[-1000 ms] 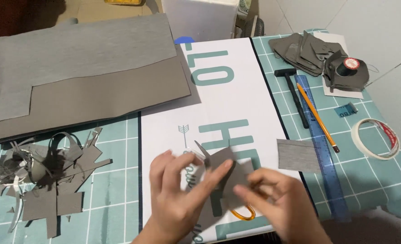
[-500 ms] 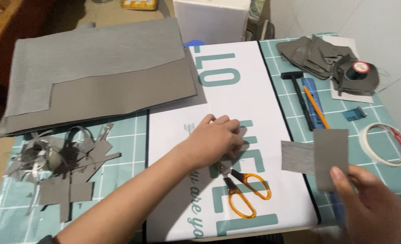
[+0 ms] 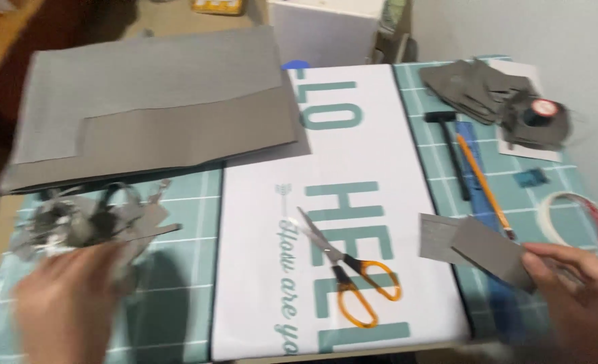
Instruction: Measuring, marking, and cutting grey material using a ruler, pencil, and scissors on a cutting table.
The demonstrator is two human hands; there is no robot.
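Grey card piece (image 3: 494, 251) sits pinched in the right hand (image 3: 575, 296) and its fingers, low over another grey piece (image 3: 439, 237) at the counter's (image 3: 177, 202) right side. Orange-handled scissors (image 3: 349, 276) lie set down on the white sheet (image 3: 353, 168), so cutting looks paused. A scrap heap (image 3: 86, 219) suggests several cuts done; large grey sheets (image 3: 151, 114) remain uncut. The left hand (image 3: 63, 303) hovers blurred near the scraps, its grip unclear.

grey card piece (image 3: 491, 251), orange-handled scissors (image 3: 353, 280), teal gridded mat (image 3: 177, 269)

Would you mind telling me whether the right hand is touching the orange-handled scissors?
Apart. The head view shows the right hand gripping a grey piece, with bare white mat between it and the scissors.
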